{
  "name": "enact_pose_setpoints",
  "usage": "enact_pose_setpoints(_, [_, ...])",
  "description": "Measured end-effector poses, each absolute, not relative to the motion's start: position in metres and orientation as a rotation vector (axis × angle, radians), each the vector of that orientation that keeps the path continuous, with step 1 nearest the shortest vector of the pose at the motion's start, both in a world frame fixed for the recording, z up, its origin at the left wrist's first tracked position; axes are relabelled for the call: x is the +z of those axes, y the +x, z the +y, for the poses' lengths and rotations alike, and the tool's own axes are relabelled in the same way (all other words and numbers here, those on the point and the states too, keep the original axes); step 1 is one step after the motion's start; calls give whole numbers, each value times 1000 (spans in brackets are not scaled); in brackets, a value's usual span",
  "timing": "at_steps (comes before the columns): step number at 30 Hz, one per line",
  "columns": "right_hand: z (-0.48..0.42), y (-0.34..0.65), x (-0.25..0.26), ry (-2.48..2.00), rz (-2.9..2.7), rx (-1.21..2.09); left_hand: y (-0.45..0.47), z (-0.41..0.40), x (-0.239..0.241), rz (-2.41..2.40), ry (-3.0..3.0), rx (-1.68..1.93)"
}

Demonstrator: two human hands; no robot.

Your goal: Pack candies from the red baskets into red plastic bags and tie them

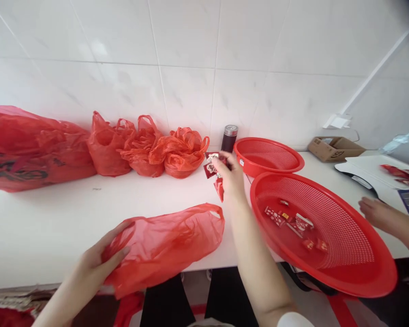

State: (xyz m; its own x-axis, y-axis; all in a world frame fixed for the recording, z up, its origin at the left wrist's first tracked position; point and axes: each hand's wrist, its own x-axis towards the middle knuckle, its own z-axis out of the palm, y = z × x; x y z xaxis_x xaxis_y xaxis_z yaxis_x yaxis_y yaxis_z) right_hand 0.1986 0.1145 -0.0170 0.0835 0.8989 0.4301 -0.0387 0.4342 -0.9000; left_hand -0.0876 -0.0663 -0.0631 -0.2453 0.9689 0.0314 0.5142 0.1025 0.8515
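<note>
At the front of the table, my left hand (97, 261) grips one side of a thin red plastic bag (170, 240), whose mouth gapes upward. My right hand (229, 175) is raised beyond the bag's right end, its fingers closed around several small red wrapped packets (211, 169) with white print. To the right of my forearm, a large red perforated basket (347, 227) tilts toward me. A few more red packets (289, 222) lie scattered on its bottom.
Several filled red bags (132, 150) line the wall at left. Behind the large basket are a second red basket (269, 156) and a dark flask (229, 138). A cardboard box (336, 149) and a white scale (371, 172) stand right, near another person's hand (375, 211).
</note>
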Motion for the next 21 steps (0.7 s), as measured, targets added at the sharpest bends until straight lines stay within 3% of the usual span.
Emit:
enact_pose_setpoints(5, [47,162,7,-492,-1211,989,-39,-35,-69,1457,1349,1040])
enact_pose_setpoints(10, [29,132,-73,-761,-1398,651,-6,-5,-91,1103,1170,1107])
enact_pose_setpoints(15, [40,138,-136,-851,-1893,391,-11,8,-109,1350,1285,1095])
enact_pose_setpoints(21, [56,150,-133,-1328,-2382,271,-22,-7,-102,1755,1784,989])
